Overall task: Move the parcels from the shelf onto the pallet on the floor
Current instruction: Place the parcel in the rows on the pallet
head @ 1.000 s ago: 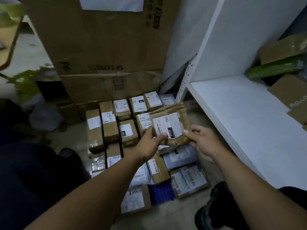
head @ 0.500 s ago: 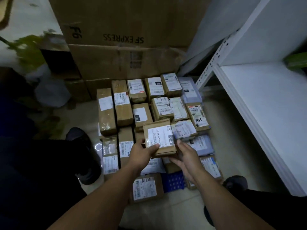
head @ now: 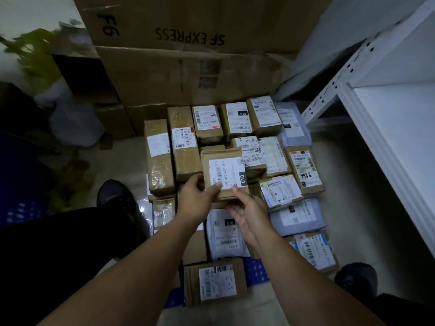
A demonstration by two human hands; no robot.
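Head view shows left hand (head: 197, 199) and right hand (head: 252, 216), each grip holding a boxy, white-labelled cardboard parcel (head: 222, 169).

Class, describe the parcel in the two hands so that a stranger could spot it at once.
Start at the big SF EXPRESS carton at the back; labelled parcels lie spread before it. Above their middle, the left hand and right hand hold one brown parcel, the only one gripped, its white label carrying a dark 010 tag.

A courier storeroom: barcode-labelled parcels (head: 207, 123) lie packed side by side, big SF EXPRESS cartons (head: 188, 36) stand behind, a white metal shelf (head: 400, 128) stands at the right.
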